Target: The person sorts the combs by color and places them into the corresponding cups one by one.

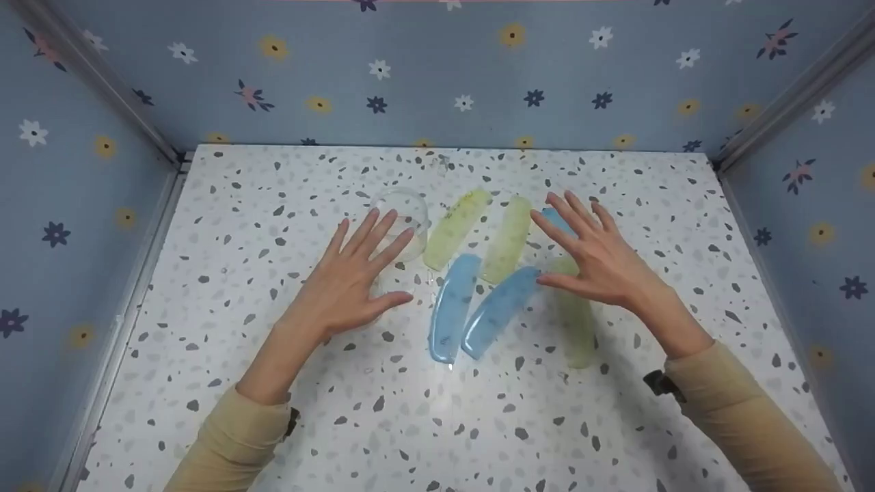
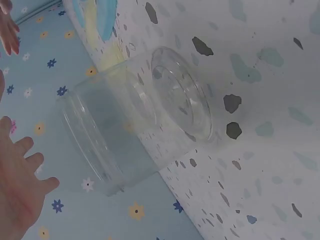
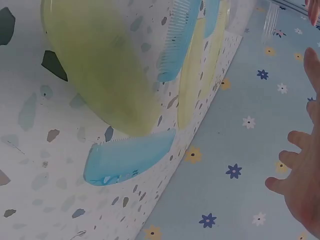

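A clear cylindrical jar (image 2: 125, 120) stands upright on the speckled table; the head view shows its round rim (image 1: 400, 195) beyond the left hand (image 1: 345, 283). That hand is spread, holding nothing. Over the combs at the right, the right hand (image 1: 601, 263) hovers with fingers apart, also empty. Two blue combs (image 1: 452, 307) (image 1: 502, 311) lie mid-table, with two yellow-green combs (image 1: 456, 229) (image 1: 507, 239) behind them. Another yellow-green comb (image 1: 577, 324) lies below the right hand. A third blue comb (image 3: 130, 157) is partly hidden by that hand in the head view.
The white speckled table (image 1: 273, 444) meets blue flowered panels (image 1: 437, 75) at the back and both sides. Metal-coloured frame strips (image 1: 109, 89) run along the corners. Dark bands or devices (image 1: 663, 385) sit at the sleeves' ends.
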A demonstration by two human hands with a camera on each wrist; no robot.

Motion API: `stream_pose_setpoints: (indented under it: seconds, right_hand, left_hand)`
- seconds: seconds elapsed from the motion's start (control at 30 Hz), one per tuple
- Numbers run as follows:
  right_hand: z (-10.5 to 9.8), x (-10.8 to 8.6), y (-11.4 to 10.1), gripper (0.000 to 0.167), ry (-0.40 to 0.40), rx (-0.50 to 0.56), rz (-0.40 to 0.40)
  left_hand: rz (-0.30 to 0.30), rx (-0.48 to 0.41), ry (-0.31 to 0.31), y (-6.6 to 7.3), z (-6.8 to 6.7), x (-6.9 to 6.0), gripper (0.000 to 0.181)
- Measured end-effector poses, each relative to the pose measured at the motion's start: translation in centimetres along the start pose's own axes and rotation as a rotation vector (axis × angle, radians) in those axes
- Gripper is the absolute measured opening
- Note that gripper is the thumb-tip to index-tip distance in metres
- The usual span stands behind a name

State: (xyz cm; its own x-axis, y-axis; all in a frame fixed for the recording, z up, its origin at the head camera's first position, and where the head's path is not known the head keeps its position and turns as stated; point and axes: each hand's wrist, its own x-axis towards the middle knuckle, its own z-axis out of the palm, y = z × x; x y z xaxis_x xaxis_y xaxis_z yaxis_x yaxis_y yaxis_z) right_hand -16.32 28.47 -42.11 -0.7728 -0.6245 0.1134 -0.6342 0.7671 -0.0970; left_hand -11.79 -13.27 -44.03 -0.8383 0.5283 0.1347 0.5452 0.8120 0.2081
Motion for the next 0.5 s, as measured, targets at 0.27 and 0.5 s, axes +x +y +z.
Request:
stream_pose_setpoints:
  seconds: [0.27, 0.5]
  right_hand:
    - [0.6, -0.5, 1.1, 0.095, 0.011, 0.055, 0.080]
    - [1.2, -0.8, 2.4, 0.092, 0.023, 0.102, 0.199]
  left_hand:
    - [-0.070, -0.076, 0.052, -0.7, 0.8, -0.4, 0.090]
    - [-0.144, -0.175, 0.104, -1.3, 1.6, -0.9, 0.091]
